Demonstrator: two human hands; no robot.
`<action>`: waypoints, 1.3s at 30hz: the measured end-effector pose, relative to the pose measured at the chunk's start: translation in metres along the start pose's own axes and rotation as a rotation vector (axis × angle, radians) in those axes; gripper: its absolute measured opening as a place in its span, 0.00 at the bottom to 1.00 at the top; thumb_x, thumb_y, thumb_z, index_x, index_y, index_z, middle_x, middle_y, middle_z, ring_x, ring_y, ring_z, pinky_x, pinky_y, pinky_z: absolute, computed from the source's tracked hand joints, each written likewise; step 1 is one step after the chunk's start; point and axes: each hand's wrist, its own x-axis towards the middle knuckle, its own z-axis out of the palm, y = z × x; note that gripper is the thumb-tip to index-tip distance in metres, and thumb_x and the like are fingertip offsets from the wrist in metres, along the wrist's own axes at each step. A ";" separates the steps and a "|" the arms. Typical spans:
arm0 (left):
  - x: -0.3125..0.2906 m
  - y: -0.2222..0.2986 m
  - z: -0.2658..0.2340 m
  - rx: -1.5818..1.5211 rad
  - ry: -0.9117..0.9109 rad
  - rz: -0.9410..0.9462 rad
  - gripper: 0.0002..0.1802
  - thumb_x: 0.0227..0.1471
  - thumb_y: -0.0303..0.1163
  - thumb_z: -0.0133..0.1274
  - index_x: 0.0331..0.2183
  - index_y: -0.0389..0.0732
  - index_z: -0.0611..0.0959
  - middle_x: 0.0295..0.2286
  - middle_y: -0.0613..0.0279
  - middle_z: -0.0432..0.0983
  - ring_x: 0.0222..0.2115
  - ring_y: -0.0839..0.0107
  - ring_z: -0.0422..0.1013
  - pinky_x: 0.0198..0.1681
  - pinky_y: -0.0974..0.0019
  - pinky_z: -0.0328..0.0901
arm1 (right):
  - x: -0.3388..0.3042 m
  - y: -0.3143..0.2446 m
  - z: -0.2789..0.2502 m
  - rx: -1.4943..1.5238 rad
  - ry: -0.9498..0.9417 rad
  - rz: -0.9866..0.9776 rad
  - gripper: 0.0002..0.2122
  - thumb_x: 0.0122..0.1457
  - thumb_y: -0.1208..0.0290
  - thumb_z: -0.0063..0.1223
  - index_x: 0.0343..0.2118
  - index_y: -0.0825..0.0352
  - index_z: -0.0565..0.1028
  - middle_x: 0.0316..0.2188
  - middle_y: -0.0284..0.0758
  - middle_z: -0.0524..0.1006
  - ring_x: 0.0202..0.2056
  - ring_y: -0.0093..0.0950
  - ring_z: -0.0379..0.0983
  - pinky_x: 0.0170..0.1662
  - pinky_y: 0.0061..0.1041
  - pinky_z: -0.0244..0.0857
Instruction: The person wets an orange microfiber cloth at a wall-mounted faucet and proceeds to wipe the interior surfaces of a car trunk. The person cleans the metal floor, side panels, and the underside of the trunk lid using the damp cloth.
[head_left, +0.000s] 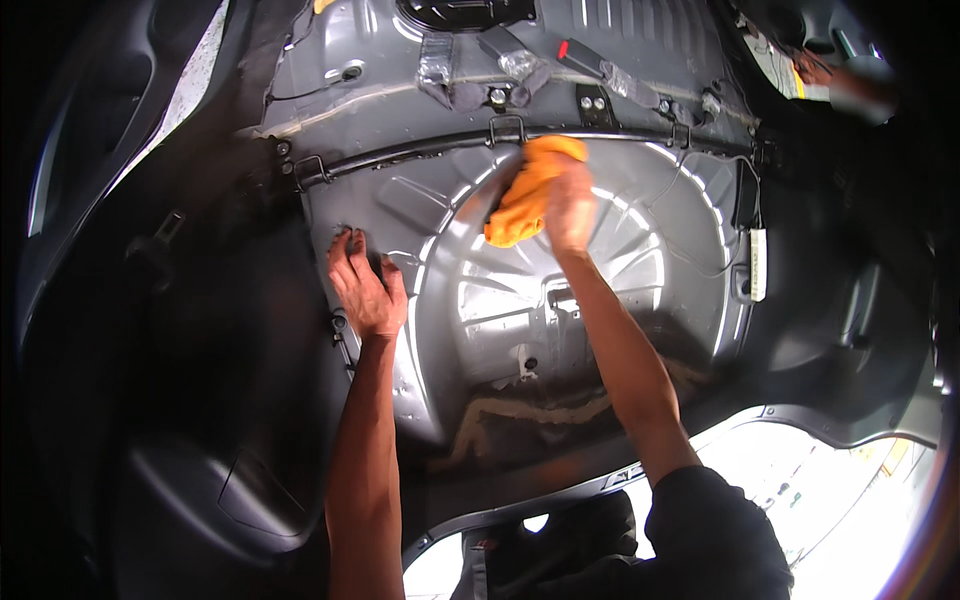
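An orange cloth (pixel 528 200) lies bunched under my right hand (pixel 571 208), which grips it and is smeared by motion. Cloth and hand are against the far left part of the round spare-wheel well (pixel 630 262), a glossy grey metal hollow in a car's boot floor. My left hand (pixel 367 288) rests on the metal floor (pixel 392 205) left of the well, fingers stretched forward and holding nothing. Part of the right hand's grip is hidden by its blur.
A black bar (pixel 400 152) with metal loops crosses beyond the well. Past it lie plastic-wrapped seat-belt buckles (pixel 600 72), one with a red button. Dark trim panels (pixel 190 330) line both sides. A thin cable (pixel 690 260) runs at the right. Another person's hand (pixel 812 68) shows at the far right.
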 end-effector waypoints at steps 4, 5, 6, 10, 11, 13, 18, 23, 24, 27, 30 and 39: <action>-0.012 -0.017 -0.010 0.048 -0.009 -0.034 0.30 0.59 0.32 0.52 0.62 0.38 0.70 0.63 0.48 0.62 0.64 0.46 0.58 0.67 0.45 0.56 | 0.058 -0.094 -0.048 0.651 -0.054 0.302 0.13 0.73 0.65 0.47 0.46 0.70 0.77 0.43 0.46 0.81 0.42 0.34 0.80 0.46 0.32 0.72; -0.011 -0.011 -0.006 0.028 -0.010 -0.036 0.30 0.59 0.31 0.52 0.62 0.38 0.70 0.63 0.48 0.62 0.64 0.46 0.59 0.67 0.45 0.56 | 0.071 -0.102 -0.040 0.644 -0.187 0.099 0.15 0.74 0.61 0.46 0.46 0.70 0.77 0.45 0.45 0.81 0.43 0.36 0.80 0.48 0.34 0.73; -0.008 -0.009 -0.006 0.016 0.002 -0.028 0.29 0.59 0.32 0.52 0.61 0.37 0.71 0.63 0.48 0.62 0.64 0.46 0.59 0.67 0.46 0.56 | 0.088 -0.106 -0.021 0.391 -0.311 -0.173 0.16 0.74 0.60 0.46 0.48 0.69 0.78 0.47 0.44 0.81 0.46 0.38 0.79 0.50 0.37 0.73; -0.005 -0.011 -0.006 0.010 0.008 0.001 0.29 0.60 0.33 0.51 0.61 0.37 0.71 0.63 0.48 0.62 0.64 0.46 0.59 0.67 0.45 0.56 | 0.136 -0.105 0.024 -0.072 -0.663 -0.759 0.18 0.72 0.56 0.47 0.51 0.65 0.80 0.52 0.40 0.80 0.54 0.42 0.76 0.55 0.41 0.72; -0.011 -0.013 -0.008 0.016 -0.006 -0.018 0.29 0.60 0.33 0.51 0.61 0.37 0.71 0.63 0.48 0.63 0.64 0.47 0.59 0.67 0.45 0.56 | 0.131 -0.100 0.020 -0.017 -0.661 -0.706 0.18 0.71 0.57 0.49 0.50 0.65 0.81 0.51 0.40 0.80 0.53 0.42 0.76 0.54 0.40 0.72; -0.015 -0.018 -0.014 0.031 -0.010 -0.051 0.29 0.61 0.33 0.51 0.61 0.36 0.71 0.63 0.48 0.63 0.64 0.47 0.59 0.67 0.45 0.56 | 0.129 -0.084 -0.010 0.091 -0.641 -0.615 0.16 0.69 0.58 0.51 0.47 0.65 0.82 0.48 0.39 0.81 0.52 0.42 0.77 0.53 0.39 0.72; -0.009 -0.012 -0.011 -0.020 0.015 -0.034 0.30 0.60 0.35 0.54 0.61 0.36 0.71 0.62 0.49 0.64 0.64 0.47 0.59 0.67 0.46 0.56 | 0.120 -0.023 -0.033 -0.012 -0.312 -0.287 0.10 0.64 0.68 0.55 0.41 0.69 0.81 0.41 0.41 0.80 0.46 0.44 0.77 0.52 0.43 0.72; 0.015 0.015 -0.013 -0.153 0.084 -0.092 0.31 0.56 0.31 0.59 0.60 0.36 0.72 0.57 0.48 0.70 0.60 0.47 0.63 0.64 0.49 0.58 | 0.133 -0.029 -0.001 -0.103 -0.296 -0.316 0.13 0.59 0.72 0.52 0.44 0.73 0.80 0.48 0.43 0.79 0.52 0.44 0.75 0.59 0.42 0.68; 0.037 0.032 -0.005 -0.165 0.134 0.000 0.31 0.57 0.33 0.61 0.59 0.35 0.73 0.53 0.47 0.73 0.57 0.46 0.66 0.61 0.50 0.60 | 0.133 -0.025 0.001 -0.056 -0.294 -0.327 0.14 0.60 0.72 0.52 0.46 0.73 0.79 0.50 0.44 0.78 0.54 0.44 0.74 0.61 0.41 0.67; 0.131 0.103 0.017 -0.396 0.050 0.150 0.37 0.56 0.43 0.65 0.59 0.32 0.72 0.52 0.42 0.74 0.54 0.41 0.69 0.60 0.48 0.63 | 0.138 -0.003 -0.001 -0.005 -0.437 -0.484 0.19 0.61 0.68 0.53 0.52 0.73 0.77 0.60 0.46 0.74 0.63 0.42 0.67 0.68 0.39 0.61; 0.202 0.153 0.066 -0.315 -0.097 -0.064 0.57 0.43 0.58 0.71 0.61 0.30 0.65 0.50 0.34 0.74 0.54 0.42 0.70 0.59 0.46 0.64 | 0.131 -0.016 0.001 -0.067 -0.558 -0.545 0.18 0.62 0.64 0.54 0.50 0.71 0.80 0.62 0.42 0.74 0.64 0.38 0.68 0.71 0.38 0.58; 0.224 0.138 0.097 -0.480 -0.147 -0.388 0.48 0.40 0.43 0.73 0.59 0.33 0.72 0.47 0.37 0.81 0.48 0.45 0.79 0.56 0.55 0.70 | 0.152 0.005 -0.020 0.495 -0.611 -0.013 0.11 0.64 0.65 0.56 0.41 0.67 0.81 0.38 0.42 0.84 0.40 0.44 0.79 0.45 0.38 0.71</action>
